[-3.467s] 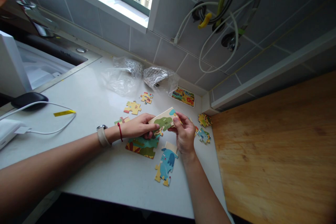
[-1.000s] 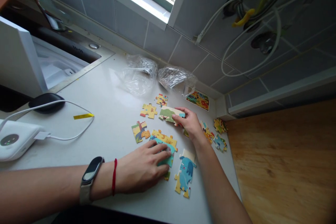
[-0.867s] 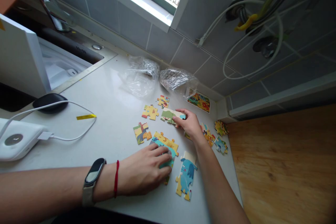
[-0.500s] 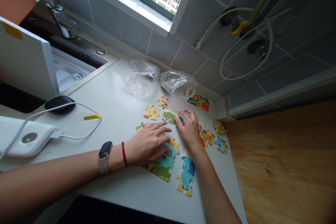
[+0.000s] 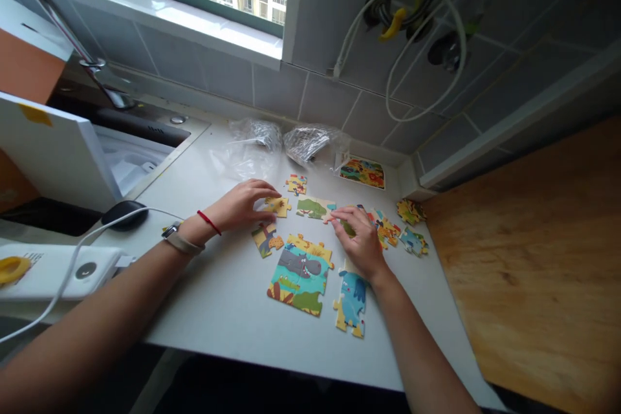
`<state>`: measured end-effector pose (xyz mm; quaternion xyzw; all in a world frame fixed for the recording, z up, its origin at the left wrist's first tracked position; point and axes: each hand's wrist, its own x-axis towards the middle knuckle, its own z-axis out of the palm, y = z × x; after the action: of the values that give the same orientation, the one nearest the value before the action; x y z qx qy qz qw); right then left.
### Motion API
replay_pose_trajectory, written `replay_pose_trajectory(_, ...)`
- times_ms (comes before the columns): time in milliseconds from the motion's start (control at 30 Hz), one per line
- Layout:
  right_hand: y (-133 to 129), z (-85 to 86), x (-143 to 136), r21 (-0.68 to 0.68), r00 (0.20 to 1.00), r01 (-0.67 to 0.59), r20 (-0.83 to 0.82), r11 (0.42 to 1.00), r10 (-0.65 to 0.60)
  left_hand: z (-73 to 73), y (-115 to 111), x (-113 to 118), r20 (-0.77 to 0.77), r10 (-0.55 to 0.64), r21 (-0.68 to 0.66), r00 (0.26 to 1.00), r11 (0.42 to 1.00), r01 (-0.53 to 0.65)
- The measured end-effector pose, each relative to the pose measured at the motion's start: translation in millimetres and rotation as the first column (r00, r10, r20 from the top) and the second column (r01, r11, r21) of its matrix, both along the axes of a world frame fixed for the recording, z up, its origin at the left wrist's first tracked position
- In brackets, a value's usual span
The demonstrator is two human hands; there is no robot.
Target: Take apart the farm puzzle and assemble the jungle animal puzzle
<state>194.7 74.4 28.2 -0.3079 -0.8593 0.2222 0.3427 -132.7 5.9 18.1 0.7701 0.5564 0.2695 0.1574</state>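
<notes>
My left hand (image 5: 245, 206) grips the left edge of a yellow puzzle piece (image 5: 280, 207) between thumb and fingers. My right hand (image 5: 359, 240) pinches the right end of a green and cream puzzle piece (image 5: 315, 208); its fingertips partly cover that end. Under the right palm, another green piece (image 5: 348, 228) is half hidden. Nearer me lies a joined block of pieces with a hippo picture (image 5: 301, 275). Right of it is a blue elephant section (image 5: 352, 301). A giraffe-patterned piece (image 5: 266, 240) rests below my left hand, and a small piece (image 5: 296, 184) sits farther back.
More puzzle pieces (image 5: 387, 231) lie right of my right hand. Crumpled clear plastic bags (image 5: 315, 142) and a picture card (image 5: 363, 172) are by the wall. At left are a black mouse (image 5: 123, 215), a white device (image 5: 63, 272) with a cable, and a sink.
My left hand has moved left and back from over the hippo block to the yellow piece, uncovering the block. My right hand stays by the green piece. The camera view has shifted.
</notes>
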Motion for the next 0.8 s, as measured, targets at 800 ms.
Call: replay_pose_trajectory(800, -9, 5.2, 1, -0.145, 0.967, -0.242, 0.04, 0.959, 0.25, 44.5, -33, 27, -0.261, 0.033, -0.414, 0.965, 0.899, -0.143)
